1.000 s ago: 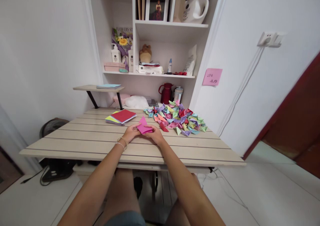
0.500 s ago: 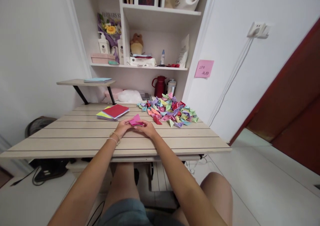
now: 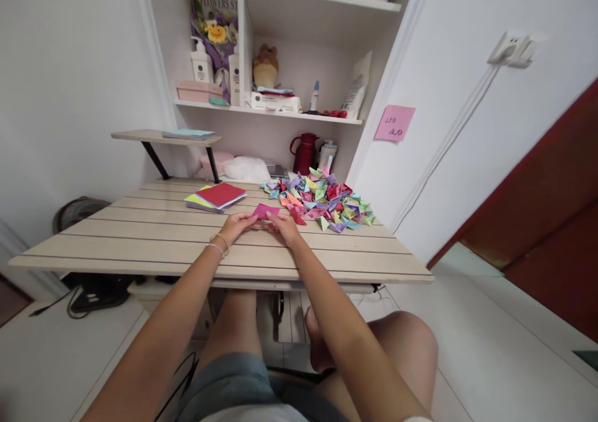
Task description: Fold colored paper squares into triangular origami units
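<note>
A small magenta piece of folded paper (image 3: 266, 211) is held just above the slatted desk (image 3: 154, 235). My left hand (image 3: 237, 225) pinches its left side, fingers closed on the edge. On the other side, my right hand (image 3: 284, 226) grips the lower right part with thumb and fingers. The finer folds are too small to make out. Right behind my right hand spreads a heap of folded paper boats (image 3: 322, 201) in many colours, a red one lying nearest to my fingers. Beyond my left hand lies a stack of coloured paper sheets (image 3: 219, 195), red on top.
A small raised shelf (image 3: 126, 135) with light blue sheets stands at the back left. Behind the heap are a dark red jug (image 3: 304, 153) and a pale bottle (image 3: 327, 152). A pink note (image 3: 395, 123) sticks to the right wall.
The magenta paper has gone from a shape with raised points to a flatter-looking piece turned toward me. Both hands still hold it. The view has shifted slightly.
</note>
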`<state>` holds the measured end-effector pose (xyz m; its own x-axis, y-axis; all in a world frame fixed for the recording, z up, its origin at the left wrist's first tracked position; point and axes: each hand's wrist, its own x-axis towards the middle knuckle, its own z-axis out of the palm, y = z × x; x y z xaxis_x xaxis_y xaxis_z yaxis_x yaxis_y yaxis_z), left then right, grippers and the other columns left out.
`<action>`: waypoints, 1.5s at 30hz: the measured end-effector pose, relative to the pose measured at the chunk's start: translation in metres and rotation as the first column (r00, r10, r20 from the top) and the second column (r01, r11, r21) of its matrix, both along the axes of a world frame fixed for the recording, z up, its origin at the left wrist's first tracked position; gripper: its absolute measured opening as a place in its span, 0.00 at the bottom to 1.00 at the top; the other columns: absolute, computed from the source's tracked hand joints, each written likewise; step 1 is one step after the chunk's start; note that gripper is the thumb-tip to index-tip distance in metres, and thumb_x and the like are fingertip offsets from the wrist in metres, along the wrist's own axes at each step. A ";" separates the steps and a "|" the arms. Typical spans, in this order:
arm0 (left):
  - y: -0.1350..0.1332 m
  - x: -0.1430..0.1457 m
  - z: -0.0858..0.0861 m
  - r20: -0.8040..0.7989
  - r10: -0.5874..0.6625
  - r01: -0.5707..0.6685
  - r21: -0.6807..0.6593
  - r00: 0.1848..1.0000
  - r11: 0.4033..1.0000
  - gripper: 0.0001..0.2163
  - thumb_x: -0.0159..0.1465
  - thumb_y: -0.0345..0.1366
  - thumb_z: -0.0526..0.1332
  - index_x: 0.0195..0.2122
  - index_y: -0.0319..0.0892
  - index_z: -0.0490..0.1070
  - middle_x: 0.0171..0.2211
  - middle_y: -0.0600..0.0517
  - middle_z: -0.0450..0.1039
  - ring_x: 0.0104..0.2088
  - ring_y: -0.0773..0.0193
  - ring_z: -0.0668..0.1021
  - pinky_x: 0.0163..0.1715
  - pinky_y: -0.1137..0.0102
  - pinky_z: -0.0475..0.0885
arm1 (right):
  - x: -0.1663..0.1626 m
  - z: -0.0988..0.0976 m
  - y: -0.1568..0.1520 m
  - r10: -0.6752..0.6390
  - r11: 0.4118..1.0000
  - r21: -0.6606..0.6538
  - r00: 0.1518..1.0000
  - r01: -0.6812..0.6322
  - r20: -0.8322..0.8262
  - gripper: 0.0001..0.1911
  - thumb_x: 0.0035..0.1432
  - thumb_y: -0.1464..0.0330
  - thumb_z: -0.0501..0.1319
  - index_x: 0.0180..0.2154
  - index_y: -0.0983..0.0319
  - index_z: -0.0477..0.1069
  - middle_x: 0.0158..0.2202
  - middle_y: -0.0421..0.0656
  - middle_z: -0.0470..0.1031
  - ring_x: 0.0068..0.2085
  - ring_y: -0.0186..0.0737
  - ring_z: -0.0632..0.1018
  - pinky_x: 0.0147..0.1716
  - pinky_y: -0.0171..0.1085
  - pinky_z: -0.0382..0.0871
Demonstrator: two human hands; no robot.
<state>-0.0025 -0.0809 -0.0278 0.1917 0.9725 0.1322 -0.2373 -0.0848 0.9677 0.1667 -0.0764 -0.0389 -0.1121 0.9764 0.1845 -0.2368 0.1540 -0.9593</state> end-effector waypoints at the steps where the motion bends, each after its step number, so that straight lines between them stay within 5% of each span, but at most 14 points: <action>1: 0.000 0.000 0.000 0.002 0.001 -0.001 0.000 1.000 1.000 0.18 0.44 0.37 0.71 0.34 0.32 0.76 0.32 0.44 0.79 0.31 0.60 0.80 0.42 0.65 0.73 | 0.000 0.000 0.000 -0.007 1.000 -0.004 1.000 0.007 0.004 0.22 0.38 0.55 0.68 0.31 0.65 0.76 0.27 0.44 0.77 0.26 0.35 0.76 0.23 0.31 0.67; 25: -0.002 -0.002 -0.001 0.002 0.090 -0.090 0.018 0.996 0.996 0.16 0.42 0.40 0.71 0.28 0.34 0.76 0.28 0.45 0.78 0.31 0.60 0.79 0.43 0.64 0.71 | -0.003 0.006 -0.001 -0.018 1.000 -0.021 0.996 0.020 0.084 0.23 0.37 0.53 0.67 0.31 0.64 0.76 0.27 0.43 0.76 0.26 0.35 0.75 0.19 0.30 0.64; 34: 0.006 -0.006 -0.007 -0.032 0.158 -0.156 0.051 0.987 0.986 0.20 0.38 0.34 0.73 0.33 0.35 0.73 0.27 0.47 0.78 0.31 0.61 0.79 0.40 0.65 0.72 | -0.005 -0.002 -0.001 -0.046 0.997 0.063 0.994 0.040 0.097 0.22 0.34 0.57 0.70 0.32 0.63 0.73 0.26 0.42 0.76 0.26 0.37 0.75 0.21 0.32 0.67; 40: 0.003 -0.003 -0.005 -0.010 0.135 -0.134 0.065 0.991 0.989 0.29 0.42 0.34 0.72 0.46 0.39 0.66 0.30 0.49 0.77 0.29 0.63 0.79 0.38 0.64 0.73 | -0.002 -0.009 0.003 -0.110 0.992 0.082 0.987 0.101 0.120 0.26 0.40 0.56 0.66 0.42 0.62 0.71 0.26 0.40 0.75 0.26 0.37 0.74 0.23 0.35 0.70; 45: 0.004 -0.002 -0.007 -0.034 0.105 -0.102 0.068 0.994 0.992 0.22 0.45 0.38 0.70 0.40 0.37 0.69 0.27 0.49 0.77 0.27 0.65 0.78 0.37 0.67 0.73 | 0.001 -0.007 0.001 -0.154 0.982 0.137 0.971 0.130 0.181 0.16 0.41 0.57 0.65 0.29 0.62 0.77 0.30 0.41 0.78 0.35 0.42 0.76 0.35 0.38 0.69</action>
